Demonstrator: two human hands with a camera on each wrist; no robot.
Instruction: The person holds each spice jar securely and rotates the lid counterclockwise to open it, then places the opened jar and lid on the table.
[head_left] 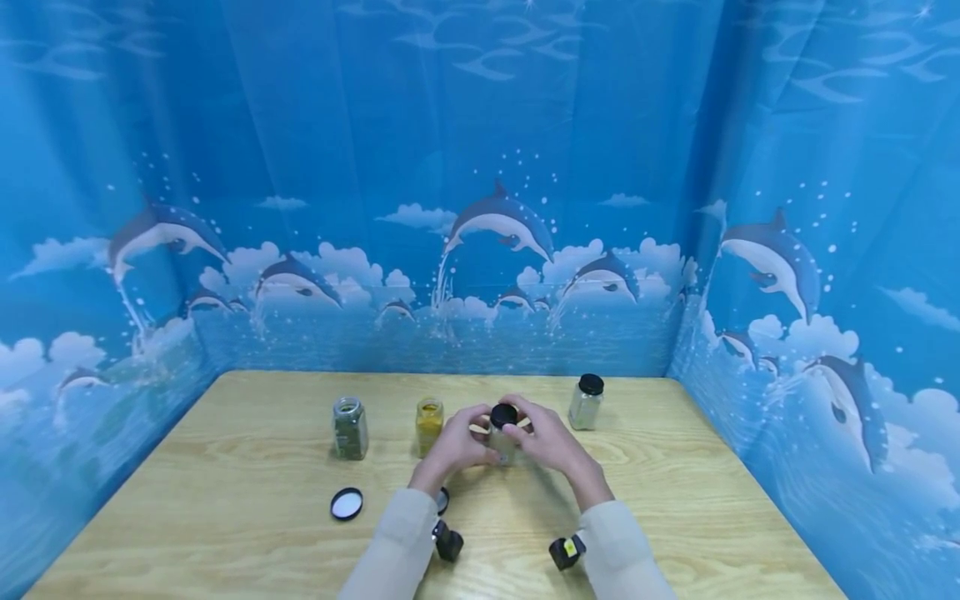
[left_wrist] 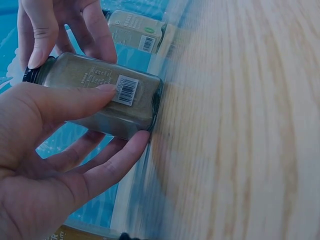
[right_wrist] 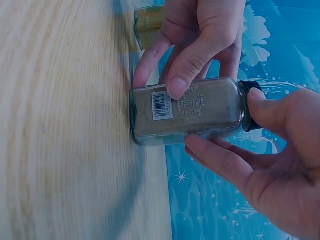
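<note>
Left hand (head_left: 463, 442) curled round jar (right_wrist: 215, 107), right hand (head_left: 549, 438) curled at its lid (head_left: 503, 414), thumb on it; uncapped yellow jar (head_left: 429, 428) beside left hand.

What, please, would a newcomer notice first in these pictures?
Probably the dolphin backdrop behind the table. In front of it, over the table, the left hand and right hand hold a black-capped jar. Left of them, in the head view, stand an open green jar and an open yellow jar.
</note>
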